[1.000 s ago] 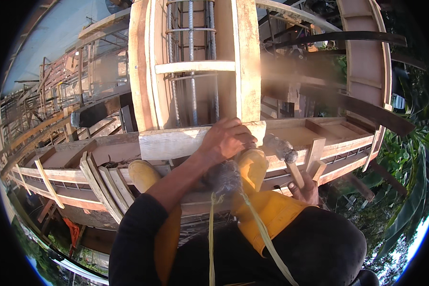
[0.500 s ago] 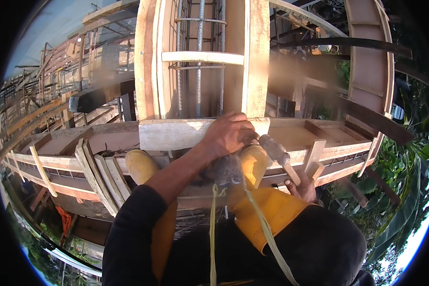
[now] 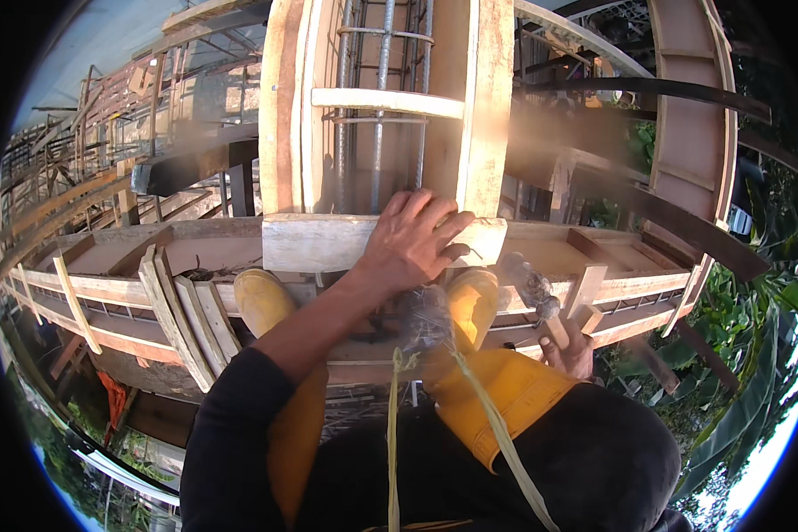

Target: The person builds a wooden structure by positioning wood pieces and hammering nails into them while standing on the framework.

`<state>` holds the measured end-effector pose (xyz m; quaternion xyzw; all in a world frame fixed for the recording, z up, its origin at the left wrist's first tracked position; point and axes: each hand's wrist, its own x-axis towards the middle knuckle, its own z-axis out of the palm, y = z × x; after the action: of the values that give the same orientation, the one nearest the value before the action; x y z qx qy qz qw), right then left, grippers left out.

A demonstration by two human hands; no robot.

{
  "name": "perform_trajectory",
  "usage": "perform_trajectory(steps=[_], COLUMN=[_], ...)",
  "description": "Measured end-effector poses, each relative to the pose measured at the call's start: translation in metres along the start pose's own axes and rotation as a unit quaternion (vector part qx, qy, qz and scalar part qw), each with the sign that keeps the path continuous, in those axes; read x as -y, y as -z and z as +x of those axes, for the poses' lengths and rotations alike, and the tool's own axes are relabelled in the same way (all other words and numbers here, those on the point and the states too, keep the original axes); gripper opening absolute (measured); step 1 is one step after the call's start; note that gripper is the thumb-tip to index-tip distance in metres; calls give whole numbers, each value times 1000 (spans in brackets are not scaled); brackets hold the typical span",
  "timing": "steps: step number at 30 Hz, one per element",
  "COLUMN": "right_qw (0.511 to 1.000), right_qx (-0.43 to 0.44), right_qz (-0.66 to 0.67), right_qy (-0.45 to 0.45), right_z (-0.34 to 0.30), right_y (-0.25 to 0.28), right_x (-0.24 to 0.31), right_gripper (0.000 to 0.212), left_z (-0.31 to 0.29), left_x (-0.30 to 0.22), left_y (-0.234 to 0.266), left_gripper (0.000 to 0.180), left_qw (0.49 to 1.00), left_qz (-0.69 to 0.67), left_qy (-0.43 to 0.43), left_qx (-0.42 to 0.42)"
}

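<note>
A short pale wooden board point(image 3: 319, 246) lies across the near end of a long timber formwork channel point(image 3: 488, 106). My left hand point(image 3: 417, 239) grips this board near its middle, the fingers curled over the far edge and the thumb on the near face. Lower right, my right hand point(image 3: 572, 355) is closed round the wooden handle of a hammer point(image 3: 534, 288), whose worn grey head points up and left, apart from the board. A clear plastic container point(image 3: 426, 317) hangs by pale yellow cords point(image 3: 395, 434) in front of me; its contents cannot be made out.
My yellow boots point(image 3: 264, 306) are below the board. Steel rebar point(image 3: 383, 97) runs inside the channel under a wooden crosspiece point(image 3: 388, 102). A formwork trough point(image 3: 213, 248) crosses left to right. Several planks point(image 3: 182, 319) lean on it at left; dark beams point(image 3: 195, 164) and leaves point(image 3: 754, 328) flank it.
My left hand has shifted from a bunched grip near the hammer to a wider hold over the board's far edge. The hammer head has moved right, away from the board.
</note>
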<state>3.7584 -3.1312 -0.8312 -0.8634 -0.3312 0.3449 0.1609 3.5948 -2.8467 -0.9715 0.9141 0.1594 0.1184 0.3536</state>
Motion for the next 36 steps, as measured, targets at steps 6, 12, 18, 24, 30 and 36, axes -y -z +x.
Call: perform_trajectory(steps=[6, 12, 18, 24, 30, 36], right_qw=[996, 993, 985, 994, 979, 983], right_qx=[47, 53, -8, 107, 61, 4], right_qz=[79, 109, 116, -1, 134, 118], right_qy=[21, 15, 125, 28, 140, 138], right_z=[9, 8, 17, 38, 24, 37], right_y=[5, -15, -12, 0, -3, -11], right_x=[-2, -53, -45, -19, -58, 12], right_gripper=[31, 34, 29, 20, 22, 24], left_z=[5, 8, 15, 18, -1, 11], left_x=[4, 6, 5, 4, 8, 7], left_y=[5, 7, 13, 23, -4, 10], left_gripper=[62, 69, 72, 70, 70, 67], left_qw=[955, 957, 935, 919, 963, 946], left_qz=[58, 39, 32, 33, 48, 21], left_qy=[204, 192, 216, 235, 180, 212], left_qx=[207, 215, 278, 314, 195, 243])
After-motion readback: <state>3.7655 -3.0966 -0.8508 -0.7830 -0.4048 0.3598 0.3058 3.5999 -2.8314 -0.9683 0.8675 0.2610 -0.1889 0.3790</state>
